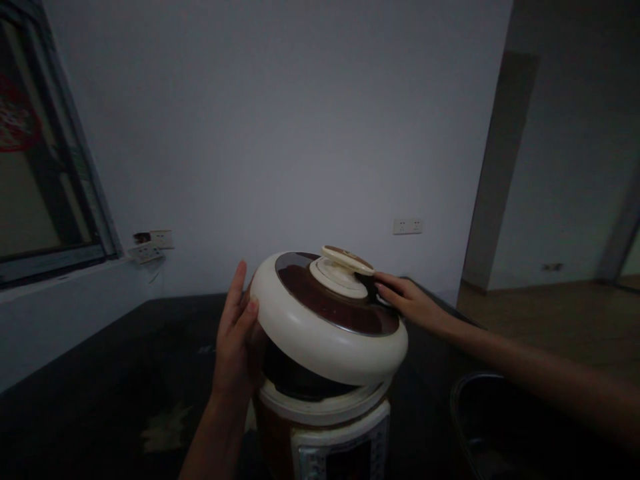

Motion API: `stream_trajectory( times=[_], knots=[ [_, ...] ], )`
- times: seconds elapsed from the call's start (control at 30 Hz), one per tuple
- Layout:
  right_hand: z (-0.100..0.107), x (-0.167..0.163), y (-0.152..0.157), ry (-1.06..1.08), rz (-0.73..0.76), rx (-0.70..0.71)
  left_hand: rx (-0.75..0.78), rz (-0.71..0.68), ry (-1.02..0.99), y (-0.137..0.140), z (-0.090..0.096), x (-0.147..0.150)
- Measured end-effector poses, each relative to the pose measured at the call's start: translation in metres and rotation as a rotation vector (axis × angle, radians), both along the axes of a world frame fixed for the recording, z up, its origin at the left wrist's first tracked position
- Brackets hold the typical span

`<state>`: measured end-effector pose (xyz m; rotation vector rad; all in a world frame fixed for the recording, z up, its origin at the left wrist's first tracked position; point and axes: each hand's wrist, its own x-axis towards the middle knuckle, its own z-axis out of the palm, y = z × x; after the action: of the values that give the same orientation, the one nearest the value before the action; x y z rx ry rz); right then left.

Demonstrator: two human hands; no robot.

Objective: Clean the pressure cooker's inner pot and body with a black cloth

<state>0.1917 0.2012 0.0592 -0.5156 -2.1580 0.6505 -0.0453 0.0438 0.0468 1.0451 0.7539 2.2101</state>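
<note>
A cream and brown electric pressure cooker (277, 430) stands in front of me, its control panel facing me. Its domed lid (330, 343) is tilted, the left side raised, with a dark gap between lid and body. My left hand (237, 333) is at the lid's left edge, thumb against the cream rim and index finger pointing up; its other fingers are mostly hidden. At the knob (345, 263) on top, my right hand (400, 297) has its fingers curled under the right edge. The cooker's inside is too dark to make out.
The cooker sits on a dark table (190, 360). A black pot (457, 407) is at the lower right, below my right forearm. On the left lies a pale leaf-shaped piece (165, 430). Wall sockets (407, 227) are behind, and a window (45, 167) is at left.
</note>
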Motion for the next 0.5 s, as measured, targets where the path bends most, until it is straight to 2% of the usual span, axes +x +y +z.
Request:
stream_trajectory(
  times=[0.2,0.37,0.5],
  knots=[
    [-0.012,0.014,-0.042,-0.055,0.043,0.054,0.005,-0.016,-0.021,0.000,0.001,0.002],
    [0.005,0.012,-0.071,-0.110,0.205,0.195,0.011,-0.006,-0.028,-0.001,0.002,0.003],
    [0.022,-0.003,-0.080,-0.179,0.181,0.255,0.016,-0.006,-0.030,0.000,0.002,0.002]
  ],
)
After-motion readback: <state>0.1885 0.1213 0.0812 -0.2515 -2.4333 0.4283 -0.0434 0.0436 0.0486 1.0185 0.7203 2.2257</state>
